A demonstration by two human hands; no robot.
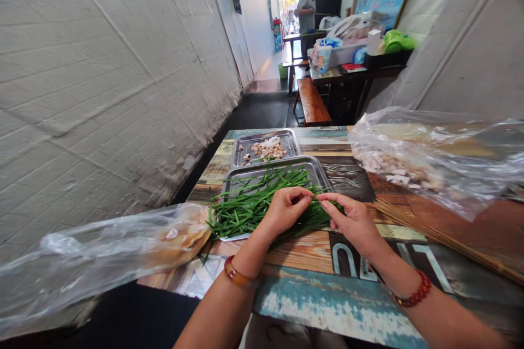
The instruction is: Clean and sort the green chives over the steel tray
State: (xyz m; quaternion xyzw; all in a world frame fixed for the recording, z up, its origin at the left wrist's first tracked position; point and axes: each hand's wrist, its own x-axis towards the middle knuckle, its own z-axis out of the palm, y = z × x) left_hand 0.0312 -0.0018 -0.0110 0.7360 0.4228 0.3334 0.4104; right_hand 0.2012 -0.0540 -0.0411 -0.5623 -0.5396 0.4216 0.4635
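A heap of long green garlic chives (245, 204) lies across a metal tray (317, 169), with its ends hanging over the tray's near and left sides. Above the heap's right end, my left hand (286, 207) is closed, thumb and forefinger pinched together. Facing it, my right hand (350, 215) pinches as well, and the fingertips nearly meet. A thin strand, seemingly a garlic chive, runs between them; the fingers hide most of it. Behind stands a second metal tray (293, 144) holding small pale chopped pieces (268, 148).
Thin bamboo skewers (446, 237) lie right of my right hand. Clear plastic bags rest at the right (434, 158) and left (164, 240) of the patterned table (298, 289). Beyond are a wooden bench (311, 102), a loaded side table (347, 73) and a standing person (306, 8).
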